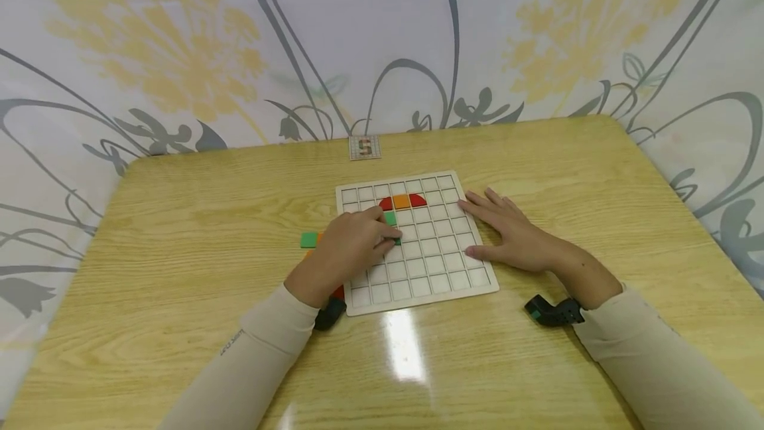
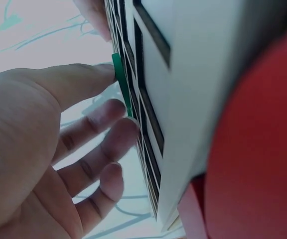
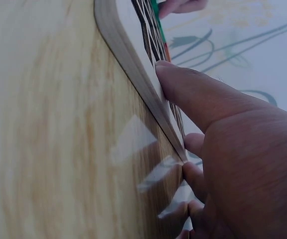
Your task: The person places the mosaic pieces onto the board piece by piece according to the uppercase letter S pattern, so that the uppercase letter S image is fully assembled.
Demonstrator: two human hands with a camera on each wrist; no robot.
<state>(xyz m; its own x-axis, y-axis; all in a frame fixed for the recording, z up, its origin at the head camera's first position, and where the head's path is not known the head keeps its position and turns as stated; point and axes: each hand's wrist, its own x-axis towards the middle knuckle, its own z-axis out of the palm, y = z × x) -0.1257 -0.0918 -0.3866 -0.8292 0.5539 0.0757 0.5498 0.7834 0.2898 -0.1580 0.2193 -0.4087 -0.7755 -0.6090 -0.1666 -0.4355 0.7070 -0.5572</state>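
Observation:
My left hand point(image 1: 356, 241) is over the left part of a white grid board point(image 1: 444, 264). In the left wrist view its thumb and fingertips pinch the edges of a green tile point(image 2: 122, 84) against the grid. Another green tile point(image 1: 390, 217) lies in the cell just above, partly covered by the hand. Higher up, an orange square tile point(image 1: 401, 201) sits between two red rounded tiles point(image 1: 418, 200). My right hand point(image 1: 507, 234) lies with fingers spread at the board's right edge; its thumb and fingertips touch the rim.
Loose green point(image 1: 308, 239), orange and red tiles lie left of the board, partly hidden under my left forearm. A small pattern card point(image 1: 365, 147) lies at the back of the wooden table point(image 1: 209, 237). Patterned cloth point(image 1: 382, 38) hangs behind. Black wrist devices point(image 1: 552, 312) sit under both wrists.

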